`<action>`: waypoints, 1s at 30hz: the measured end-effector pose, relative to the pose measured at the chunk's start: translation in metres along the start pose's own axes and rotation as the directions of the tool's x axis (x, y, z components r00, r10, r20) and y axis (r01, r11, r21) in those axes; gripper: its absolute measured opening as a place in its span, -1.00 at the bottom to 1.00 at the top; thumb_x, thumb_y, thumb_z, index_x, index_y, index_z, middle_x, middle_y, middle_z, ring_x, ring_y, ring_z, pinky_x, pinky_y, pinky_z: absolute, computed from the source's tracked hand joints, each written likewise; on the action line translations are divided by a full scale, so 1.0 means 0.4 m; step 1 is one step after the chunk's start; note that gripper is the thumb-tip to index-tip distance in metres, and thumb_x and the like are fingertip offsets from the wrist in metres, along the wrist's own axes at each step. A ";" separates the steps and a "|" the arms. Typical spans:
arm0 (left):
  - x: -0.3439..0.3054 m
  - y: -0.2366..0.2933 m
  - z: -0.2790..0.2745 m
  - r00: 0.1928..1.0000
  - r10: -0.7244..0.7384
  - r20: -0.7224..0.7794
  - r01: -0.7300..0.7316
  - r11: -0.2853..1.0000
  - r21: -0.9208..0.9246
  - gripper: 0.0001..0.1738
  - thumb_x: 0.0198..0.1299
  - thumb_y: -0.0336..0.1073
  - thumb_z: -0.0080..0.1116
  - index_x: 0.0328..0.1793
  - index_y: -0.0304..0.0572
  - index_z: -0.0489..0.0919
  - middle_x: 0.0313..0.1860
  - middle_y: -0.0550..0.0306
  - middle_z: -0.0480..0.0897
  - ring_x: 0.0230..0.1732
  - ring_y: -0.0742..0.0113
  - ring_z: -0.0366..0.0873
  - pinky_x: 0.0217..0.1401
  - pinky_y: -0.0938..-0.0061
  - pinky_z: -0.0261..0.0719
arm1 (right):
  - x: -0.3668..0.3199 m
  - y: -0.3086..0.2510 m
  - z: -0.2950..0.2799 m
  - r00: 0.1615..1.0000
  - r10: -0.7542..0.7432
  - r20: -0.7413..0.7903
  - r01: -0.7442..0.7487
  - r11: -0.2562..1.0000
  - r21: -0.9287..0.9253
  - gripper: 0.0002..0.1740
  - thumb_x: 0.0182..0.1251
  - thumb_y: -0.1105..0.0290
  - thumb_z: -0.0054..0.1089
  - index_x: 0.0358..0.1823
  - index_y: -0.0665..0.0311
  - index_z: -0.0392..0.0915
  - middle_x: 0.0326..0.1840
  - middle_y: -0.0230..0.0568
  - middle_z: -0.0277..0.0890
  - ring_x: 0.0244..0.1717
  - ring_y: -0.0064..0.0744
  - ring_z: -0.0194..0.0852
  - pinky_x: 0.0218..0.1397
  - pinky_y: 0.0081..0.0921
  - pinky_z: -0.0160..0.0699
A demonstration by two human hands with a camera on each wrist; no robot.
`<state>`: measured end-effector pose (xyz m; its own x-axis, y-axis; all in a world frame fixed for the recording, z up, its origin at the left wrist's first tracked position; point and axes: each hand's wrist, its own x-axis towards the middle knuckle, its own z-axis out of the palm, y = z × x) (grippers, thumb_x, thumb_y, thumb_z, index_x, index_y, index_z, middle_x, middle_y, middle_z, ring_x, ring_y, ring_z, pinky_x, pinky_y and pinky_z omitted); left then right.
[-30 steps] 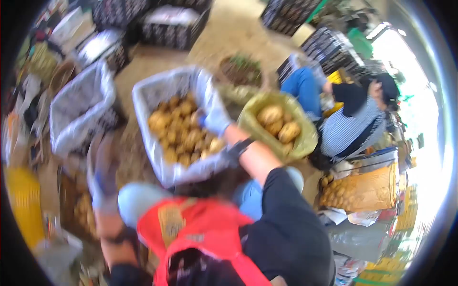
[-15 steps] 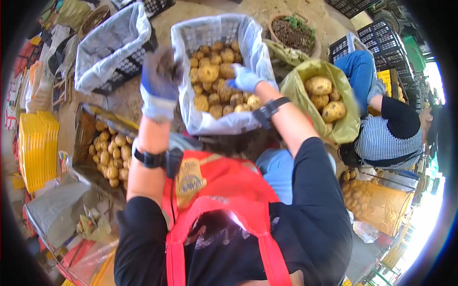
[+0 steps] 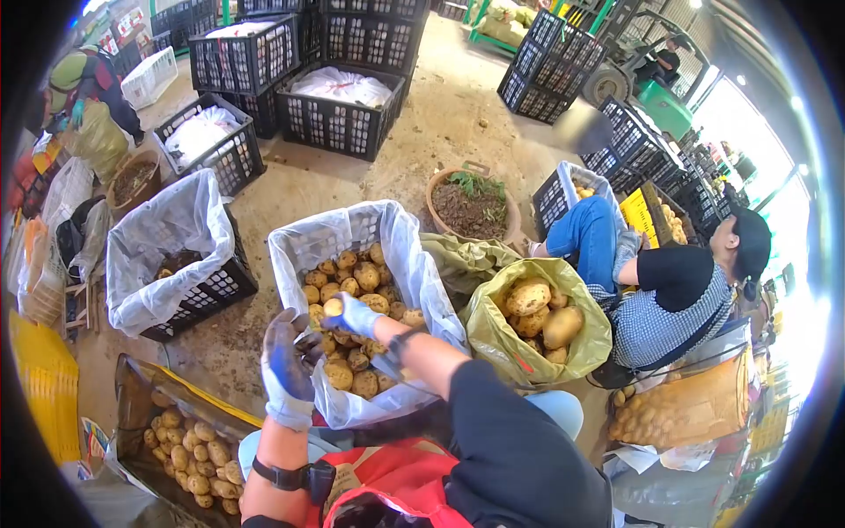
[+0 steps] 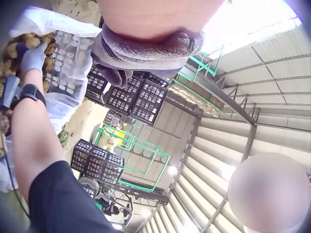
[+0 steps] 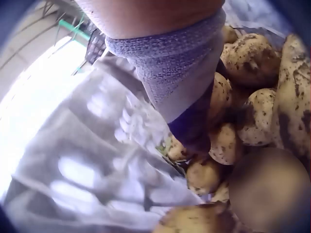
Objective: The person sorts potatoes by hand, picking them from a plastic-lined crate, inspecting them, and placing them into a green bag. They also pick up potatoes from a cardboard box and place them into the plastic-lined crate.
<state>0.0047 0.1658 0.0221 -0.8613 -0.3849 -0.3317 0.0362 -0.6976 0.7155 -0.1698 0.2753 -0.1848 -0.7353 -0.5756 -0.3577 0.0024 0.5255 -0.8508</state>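
Note:
A crate lined with white plastic (image 3: 405,238) holds many soil-marked potatoes (image 3: 365,277). My gloved right hand (image 3: 356,319) reaches in from the right, its thumb and fingers around a small pale potato (image 3: 333,307); the left wrist view shows this right hand (image 4: 33,59) too. In the right wrist view the right hand (image 5: 180,97) points down among the potatoes, its fingertips partly hidden. My left hand (image 3: 289,370), in a soiled glove, is at the crate's near left rim, fingers loosely bent, with nothing visible in it. The left wrist view shows its glove (image 4: 141,53) partly.
A yellow-green bag (image 3: 493,339) of larger potatoes stands right of the crate, near a seated person (image 3: 673,304). A lined crate (image 3: 167,290) is at left, a potato box (image 3: 132,414) at lower left. Beyond are a soil basket (image 3: 436,198) and stacked black crates (image 3: 339,123).
The head view has tilted up, showing more floor and crates beyond. My right hand has moved leftward over the potatoes, closer to my left hand, which is now at the crate's near left corner.

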 end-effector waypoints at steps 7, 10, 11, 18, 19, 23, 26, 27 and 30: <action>-0.095 -0.161 0.016 0.690 -0.624 0.367 0.538 0.781 0.318 -0.24 0.27 0.47 -0.05 0.29 0.06 0.48 -0.01 0.10 0.64 0.02 0.16 0.60 0.07 0.19 0.56 | -0.476 -0.151 -0.136 0.919 -0.253 -0.304 0.394 0.633 0.666 -0.63 0.53 0.23 0.02 0.23 0.26 0.49 0.03 -0.19 0.56 0.02 -0.36 0.55 0.17 -0.46 0.56; -0.182 -0.231 0.033 0.739 -0.467 0.486 0.405 0.884 0.234 -0.29 0.22 0.36 0.17 0.25 0.00 0.49 -0.12 0.24 0.63 -0.34 0.44 0.58 -0.38 0.59 0.56 | -0.617 -0.067 -0.142 0.900 -0.188 -0.392 0.435 0.427 0.793 -0.60 0.59 0.29 -0.14 0.30 0.33 0.42 0.16 -0.17 0.49 0.20 -0.30 0.48 0.33 -0.39 0.47; -0.237 -0.201 0.083 0.830 -0.291 0.475 0.120 0.926 0.358 -0.31 0.26 0.14 0.27 0.37 -0.07 0.40 -0.13 0.25 0.61 -0.36 0.50 0.55 -0.37 0.58 0.57 | -0.708 -0.152 -0.167 0.916 -0.193 -0.352 0.391 0.623 0.678 -0.62 0.56 0.31 -0.05 0.25 0.37 0.45 0.16 -0.17 0.49 0.19 -0.28 0.47 0.32 -0.40 0.46; -0.308 -0.385 -0.048 0.915 -0.046 0.401 -0.014 0.989 0.146 -0.61 0.52 -0.37 -0.11 0.38 -0.30 0.47 0.15 0.23 0.60 0.12 0.42 0.51 0.31 0.55 0.44 | -0.822 0.012 -0.098 0.805 -0.336 -0.490 0.493 0.837 0.236 -0.71 0.46 0.32 0.10 0.05 0.36 0.56 -0.04 -0.24 0.54 0.03 -0.35 0.51 0.14 -0.44 0.49; -0.291 -0.428 -0.075 0.936 -0.058 0.346 -0.049 0.954 0.295 -0.62 0.52 -0.43 -0.21 0.35 -0.36 0.47 0.19 0.18 0.60 0.23 0.38 0.48 0.43 0.52 0.35 | -0.836 -0.040 -0.083 0.769 -0.280 -0.574 0.559 0.730 0.393 -0.71 0.45 0.37 0.07 0.09 0.35 0.55 0.01 -0.24 0.52 0.08 -0.34 0.49 0.19 -0.43 0.46; -0.476 -0.271 0.018 0.790 -0.541 0.289 0.465 0.835 0.292 -0.27 0.32 0.37 -0.01 0.34 -0.01 0.43 -0.10 0.07 0.68 -0.42 0.31 0.67 -0.43 0.45 0.68 | -0.878 -0.172 -0.101 0.349 -0.630 -0.694 0.600 0.718 -0.351 -0.62 0.42 0.42 0.03 0.20 0.41 0.47 0.15 -0.16 0.46 0.21 -0.24 0.41 0.34 -0.36 0.36; -0.464 -0.239 0.052 0.816 -0.327 0.476 0.187 0.930 0.318 -0.31 0.27 0.09 0.28 0.41 -0.05 0.37 0.11 0.08 0.61 0.03 0.29 0.65 -0.07 0.42 0.71 | -0.893 -0.121 -0.097 0.826 -0.198 -0.527 0.474 0.750 0.461 -0.50 0.60 0.11 -0.12 0.18 0.44 0.52 0.15 -0.12 0.59 0.17 -0.28 0.55 0.28 -0.35 0.51; -0.485 -0.221 0.086 0.829 -0.258 0.496 0.166 0.961 0.222 -0.29 0.23 -0.11 0.37 0.43 -0.12 0.34 0.21 0.02 0.55 0.19 0.29 0.57 0.07 0.39 0.69 | -0.914 -0.134 -0.112 0.875 -0.106 -0.473 0.409 0.685 0.603 -0.55 0.56 0.17 -0.04 0.17 0.44 0.50 0.09 -0.17 0.58 0.14 -0.35 0.53 0.21 -0.43 0.50; -0.440 -0.229 0.065 0.797 -0.077 0.599 -0.230 0.878 0.419 -0.06 0.04 -0.41 0.47 0.52 -0.23 0.18 0.32 0.02 0.45 0.27 0.23 0.49 0.29 0.34 0.55 | -0.944 -0.124 -0.131 0.918 -0.131 -0.375 0.351 0.709 0.612 -0.51 0.50 0.14 0.09 0.18 0.45 0.46 0.03 -0.18 0.57 0.04 -0.46 0.53 0.10 -0.52 0.51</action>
<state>0.1397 0.3132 0.0310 -0.9929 0.1087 0.0483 0.0171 -0.2712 0.9624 0.0722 0.4993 0.0127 -0.9293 -0.3622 -0.0726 0.1583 -0.2131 -0.9641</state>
